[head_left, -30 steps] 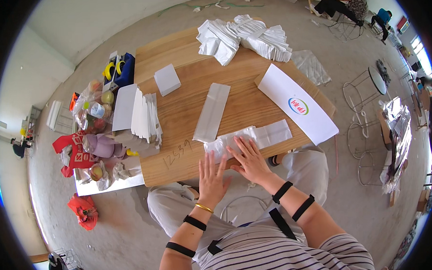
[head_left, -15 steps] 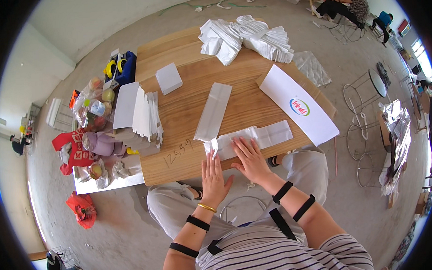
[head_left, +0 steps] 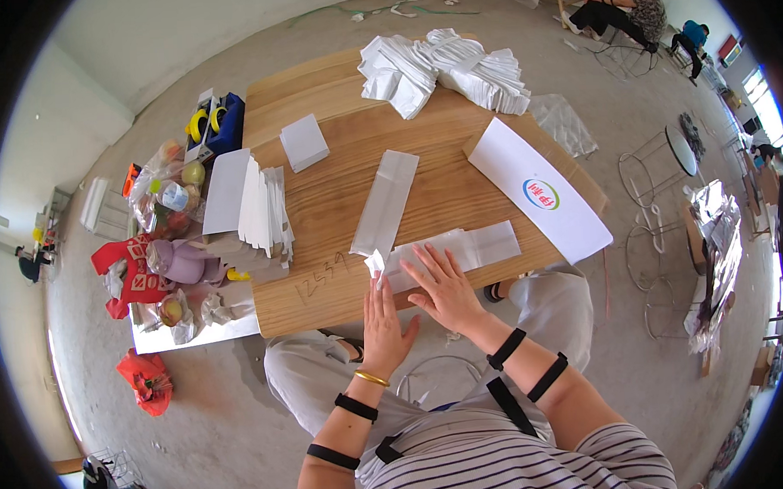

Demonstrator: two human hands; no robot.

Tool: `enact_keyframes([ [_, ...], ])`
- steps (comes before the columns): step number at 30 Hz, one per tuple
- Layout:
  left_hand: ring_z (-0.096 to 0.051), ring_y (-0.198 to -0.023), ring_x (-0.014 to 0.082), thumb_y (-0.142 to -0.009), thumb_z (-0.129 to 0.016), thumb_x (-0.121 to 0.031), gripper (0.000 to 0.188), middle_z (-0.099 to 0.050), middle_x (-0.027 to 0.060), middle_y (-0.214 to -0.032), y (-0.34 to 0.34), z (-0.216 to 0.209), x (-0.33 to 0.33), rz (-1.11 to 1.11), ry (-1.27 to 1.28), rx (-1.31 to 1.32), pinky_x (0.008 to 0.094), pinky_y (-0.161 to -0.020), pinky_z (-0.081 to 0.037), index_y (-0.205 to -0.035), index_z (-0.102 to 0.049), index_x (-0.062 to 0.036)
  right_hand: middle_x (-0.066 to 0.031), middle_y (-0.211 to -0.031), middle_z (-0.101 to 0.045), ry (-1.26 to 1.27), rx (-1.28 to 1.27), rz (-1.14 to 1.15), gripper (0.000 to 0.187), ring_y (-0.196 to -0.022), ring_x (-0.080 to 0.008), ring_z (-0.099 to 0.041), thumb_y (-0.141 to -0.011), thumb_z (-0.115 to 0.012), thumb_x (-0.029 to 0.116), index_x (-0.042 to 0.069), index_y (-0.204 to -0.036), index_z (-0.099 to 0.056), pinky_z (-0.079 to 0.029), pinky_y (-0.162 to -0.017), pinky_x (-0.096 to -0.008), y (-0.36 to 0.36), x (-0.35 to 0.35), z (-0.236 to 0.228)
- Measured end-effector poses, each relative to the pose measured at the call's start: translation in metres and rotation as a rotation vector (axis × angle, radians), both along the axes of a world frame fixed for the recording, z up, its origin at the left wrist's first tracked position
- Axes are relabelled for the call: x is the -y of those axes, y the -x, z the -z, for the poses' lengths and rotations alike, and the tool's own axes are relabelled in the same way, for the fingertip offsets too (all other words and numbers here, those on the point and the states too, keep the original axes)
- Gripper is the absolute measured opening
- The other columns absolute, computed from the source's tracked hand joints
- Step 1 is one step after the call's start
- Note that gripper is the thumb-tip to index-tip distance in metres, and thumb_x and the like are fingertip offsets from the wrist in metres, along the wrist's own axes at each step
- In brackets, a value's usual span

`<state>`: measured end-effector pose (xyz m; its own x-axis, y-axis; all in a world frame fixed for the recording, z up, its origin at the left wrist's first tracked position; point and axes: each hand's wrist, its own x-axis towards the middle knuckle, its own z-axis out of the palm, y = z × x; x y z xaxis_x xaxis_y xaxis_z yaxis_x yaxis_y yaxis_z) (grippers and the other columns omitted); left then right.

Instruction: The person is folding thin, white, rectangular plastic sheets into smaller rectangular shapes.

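1. Wooden table point(head_left: 338, 182) carries a pale strip point(head_left: 491, 246) on its near side.
2. Hands sit apart: the right hand point(head_left: 448, 294) lies spread on the strip; light, even pressure should steady it.
3. The left hand point(head_left: 381, 329), held straight, meets the upturned left end point(head_left: 374, 263); whether it pinches, I cannot tell.

So my right hand point(head_left: 449, 301) has slid a bit to the left since a second ago, fingers spread wider now, and the white paper strip point(head_left: 492, 244) under it has shifted slightly left too. My left hand point(head_left: 383, 333) had its fingers fanned out back then; now they're bunched together. The strip's left end was lying pretty flat, and now there's a small creased flap point(head_left: 375, 263) poking up at my left fingertips.
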<state>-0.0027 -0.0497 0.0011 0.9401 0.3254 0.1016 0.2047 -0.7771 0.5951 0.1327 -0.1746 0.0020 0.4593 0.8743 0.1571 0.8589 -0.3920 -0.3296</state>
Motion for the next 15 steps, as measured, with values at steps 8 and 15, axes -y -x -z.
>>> enact_keyframes([
  [8,-0.017,-0.148,0.0428,-0.082,-0.071,-0.020,0.093,-0.019,0.0264,-0.158,-0.014,-0.023,0.013,0.055,-0.022,0.016,0.0507,-0.120,-0.020,-0.152,-0.016,0.0071,-0.0109,-0.160,-0.028,0.004,0.027,0.061,0.068,-0.148,-0.0303,-0.024,-0.098,-0.050,0.047,0.015,-0.154,-0.030,-0.015,-0.121,-0.0523,-0.014,0.006,0.003],
  [15,-0.014,-0.149,0.0426,-0.083,-0.071,-0.028,0.085,-0.018,0.0233,-0.160,-0.057,-0.026,0.038,0.253,-0.244,-0.002,0.0527,-0.121,-0.016,-0.148,-0.028,0.0077,-0.0168,-0.157,-0.033,-0.129,-0.011,0.339,0.061,-0.146,-0.0345,-0.027,-0.099,-0.052,0.038,0.008,-0.150,-0.038,-0.019,-0.119,-0.0518,-0.047,0.048,-0.006],
])
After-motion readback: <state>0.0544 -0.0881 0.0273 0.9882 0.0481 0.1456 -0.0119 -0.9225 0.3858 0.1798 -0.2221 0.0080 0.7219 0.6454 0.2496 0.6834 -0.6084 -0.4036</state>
